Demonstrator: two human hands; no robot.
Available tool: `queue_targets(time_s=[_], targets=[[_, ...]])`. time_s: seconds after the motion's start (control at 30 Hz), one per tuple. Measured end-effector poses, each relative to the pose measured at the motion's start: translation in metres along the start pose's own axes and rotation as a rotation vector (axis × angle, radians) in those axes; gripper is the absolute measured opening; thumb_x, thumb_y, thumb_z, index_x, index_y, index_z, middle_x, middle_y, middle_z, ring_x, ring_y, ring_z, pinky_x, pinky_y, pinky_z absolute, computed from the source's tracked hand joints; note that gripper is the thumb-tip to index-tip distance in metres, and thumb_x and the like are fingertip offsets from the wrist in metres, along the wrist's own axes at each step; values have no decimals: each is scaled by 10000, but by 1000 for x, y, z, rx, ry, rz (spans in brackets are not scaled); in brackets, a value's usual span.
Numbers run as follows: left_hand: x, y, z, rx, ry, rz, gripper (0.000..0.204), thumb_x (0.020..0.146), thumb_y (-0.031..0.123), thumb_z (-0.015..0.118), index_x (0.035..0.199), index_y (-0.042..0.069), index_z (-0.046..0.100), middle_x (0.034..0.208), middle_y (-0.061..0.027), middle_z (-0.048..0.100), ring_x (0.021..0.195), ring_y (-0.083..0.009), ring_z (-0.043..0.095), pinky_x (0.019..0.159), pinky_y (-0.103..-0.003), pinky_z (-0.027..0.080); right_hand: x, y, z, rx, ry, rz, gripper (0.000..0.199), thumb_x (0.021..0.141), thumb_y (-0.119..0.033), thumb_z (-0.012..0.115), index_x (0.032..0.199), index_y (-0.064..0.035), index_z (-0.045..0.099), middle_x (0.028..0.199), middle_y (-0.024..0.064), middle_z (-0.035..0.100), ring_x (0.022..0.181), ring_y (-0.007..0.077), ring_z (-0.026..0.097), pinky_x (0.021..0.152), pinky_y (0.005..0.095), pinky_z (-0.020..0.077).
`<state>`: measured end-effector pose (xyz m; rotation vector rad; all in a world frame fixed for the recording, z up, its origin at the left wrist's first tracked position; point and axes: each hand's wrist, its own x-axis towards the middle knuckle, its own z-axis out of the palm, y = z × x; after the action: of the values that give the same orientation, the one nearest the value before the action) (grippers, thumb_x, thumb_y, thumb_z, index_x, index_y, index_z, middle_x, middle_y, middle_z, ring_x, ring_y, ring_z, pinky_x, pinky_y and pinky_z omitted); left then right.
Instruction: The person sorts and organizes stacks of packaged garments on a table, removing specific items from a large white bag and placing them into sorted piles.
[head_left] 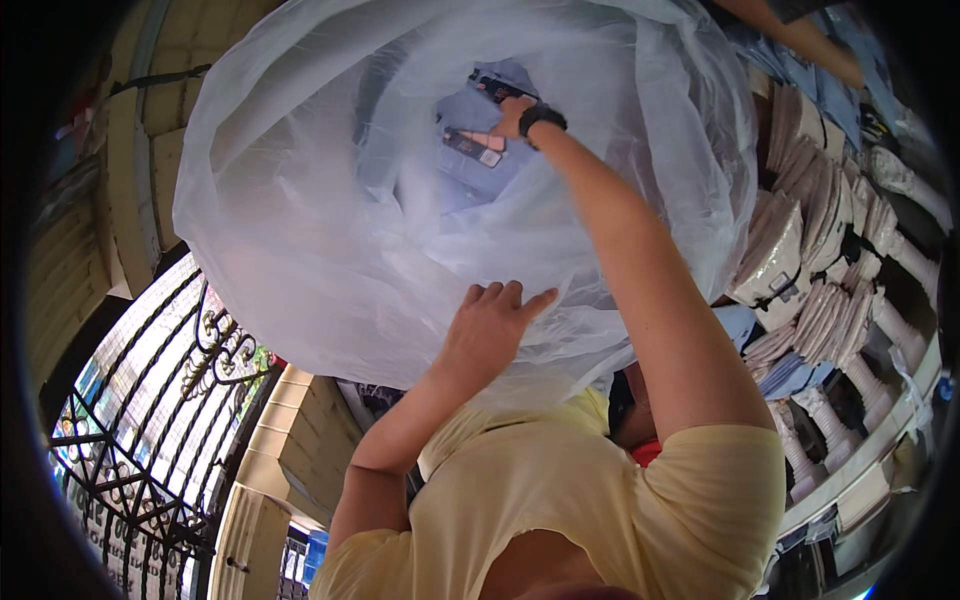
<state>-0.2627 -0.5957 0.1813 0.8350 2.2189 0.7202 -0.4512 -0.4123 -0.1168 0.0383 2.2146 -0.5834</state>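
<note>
A big translucent plastic bag (pixel 290 250) stands wide open in front of me, its loose film gathered in folds round the mouth. Down inside it lie folded light-blue garments (pixel 470 185) with dark hang tags (pixel 470 147). My right arm reaches over the near rim into the bag. The right hand (pixel 514 117), with a black band at its wrist, rests on the garments beside the upper tag; its fingertips are mostly hidden. On the near side, my left hand (pixel 488 325) has its fingers curled on the bag's film, the thumb stretched to the right.
Stacks of clear-wrapped folded garments (pixel 790 250) and white ribbed tubes (pixel 905 265) crowd the right side. Another person's arm (pixel 800 40) comes in at the upper right beside blue cloth. A black wrought-iron gate (pixel 165 400) and a tan pillar (pixel 265 480) stand on the left.
</note>
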Motion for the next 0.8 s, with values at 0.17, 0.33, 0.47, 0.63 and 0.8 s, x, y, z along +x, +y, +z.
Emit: queue_targets(time_s=[0.17,0.33,0.47,0.63,0.8], targets=[[-7,7,-12,-22,15,-1,473,804,46,626,1250,191,566,845,-68,546,806,-248,570,743,-375,425,-67,-54,31,26,92,-169,477,806,-357,635,1092,23,602,1040,237,638,1008,393,598,872,427,495],[-10,1,-24,-170,5,-106,434,862,168,638,1283,170,533,900,-97,562,852,-265,588,759,-381,456,-123,-76,25,78,202,-119,420,859,-299,569,1149,4,560,1064,262,622,1003,412,595,874,451,485],[8,-52,-6,-718,308,-381,497,935,371,564,1302,45,492,1098,-186,558,876,-287,584,831,-364,455,-147,-63,-3,195,158,-147,553,830,-278,635,1266,23,477,1103,255,616,1021,370,605,872,404,481],[47,-109,3,-806,591,-802,978,798,500,701,1403,-111,235,1347,-310,407,1270,-320,428,1024,-344,350,-156,-33,-31,865,-208,-138,631,769,-186,748,1289,29,463,1155,134,622,1008,201,614,885,328,483],[47,-142,12,-936,628,-760,976,682,378,826,1351,-115,315,1326,-224,454,1237,-303,446,1014,-350,361,-149,-28,-39,1189,-518,-88,627,785,-220,741,1306,6,474,1187,117,613,1041,204,612,935,348,469]])
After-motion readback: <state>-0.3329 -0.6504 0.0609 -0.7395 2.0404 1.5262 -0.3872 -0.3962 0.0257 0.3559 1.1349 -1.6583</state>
